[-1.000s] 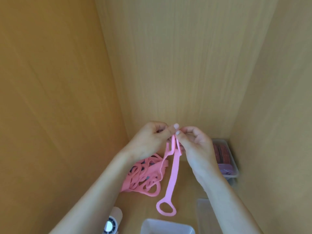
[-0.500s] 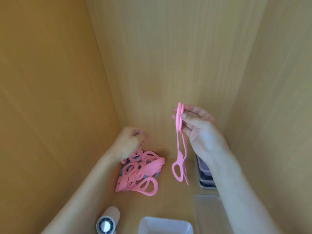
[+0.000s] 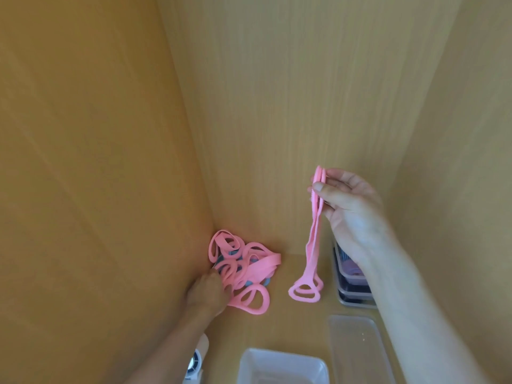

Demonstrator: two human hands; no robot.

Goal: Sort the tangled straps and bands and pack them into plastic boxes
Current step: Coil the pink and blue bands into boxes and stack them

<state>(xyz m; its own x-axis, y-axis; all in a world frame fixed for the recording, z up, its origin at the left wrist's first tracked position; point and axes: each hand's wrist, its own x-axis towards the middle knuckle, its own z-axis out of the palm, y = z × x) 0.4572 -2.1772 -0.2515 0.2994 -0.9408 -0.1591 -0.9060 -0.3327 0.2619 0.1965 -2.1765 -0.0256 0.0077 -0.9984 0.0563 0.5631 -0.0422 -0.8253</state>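
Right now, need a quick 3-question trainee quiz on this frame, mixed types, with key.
1. True or false: the right hand pinches the straps at their top end.
2. The left hand is: A at the pile; B on the straps; C out of view.
3. How many hands hold the straps?
Key: 1 true; 2 A; 3 one.
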